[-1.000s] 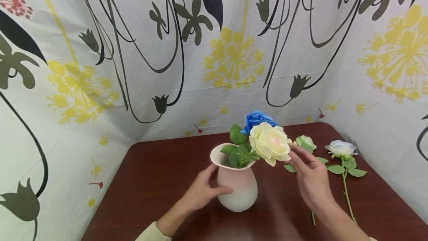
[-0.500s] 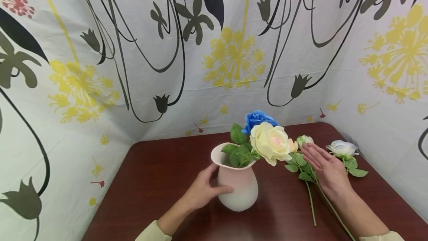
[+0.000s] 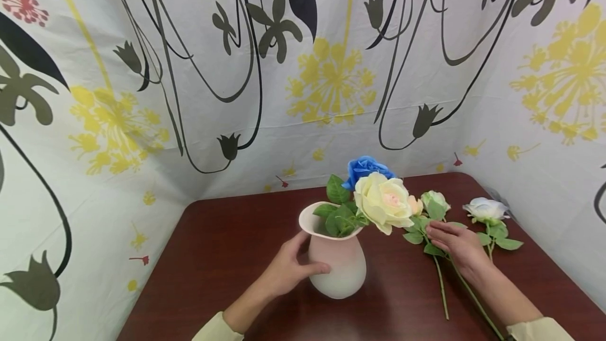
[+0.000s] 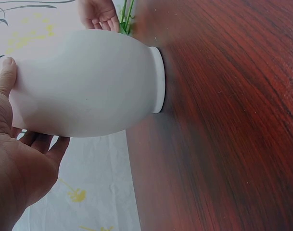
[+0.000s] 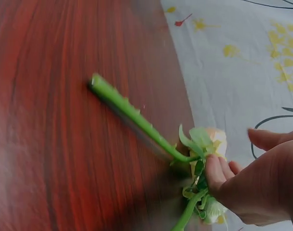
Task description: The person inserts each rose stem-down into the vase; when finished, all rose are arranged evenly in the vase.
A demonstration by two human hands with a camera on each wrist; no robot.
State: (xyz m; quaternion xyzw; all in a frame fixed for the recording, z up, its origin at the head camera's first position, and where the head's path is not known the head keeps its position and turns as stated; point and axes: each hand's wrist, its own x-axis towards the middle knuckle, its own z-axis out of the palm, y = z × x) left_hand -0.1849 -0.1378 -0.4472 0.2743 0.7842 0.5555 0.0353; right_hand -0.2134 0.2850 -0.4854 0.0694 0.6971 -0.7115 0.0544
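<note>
My left hand (image 3: 293, 264) holds the side of a pale pink-and-white vase (image 3: 337, 272), thumb across its front and fingers behind. In the left wrist view the vase (image 4: 88, 86) stands with its base on the table. A blue rose (image 3: 366, 171) and a cream rose (image 3: 382, 201) lean from its mouth to the right. My right hand (image 3: 461, 249) is over two roses lying to the right, a greenish-white rose (image 3: 434, 203) and a peach rose (image 3: 414, 205). In the right wrist view its fingertips (image 5: 216, 168) are at the leaves and stems, with the thumb held apart.
Farther right, a white rose (image 3: 486, 208) lies on the dark red-brown table (image 3: 227, 257), partly behind my right forearm. A flower-patterned cloth (image 3: 189, 120) hangs along the table's back and sides.
My right hand has drawn away from the cream rose, to the right and toward me, down to the lying stems. My left hand and the vase stay in place.
</note>
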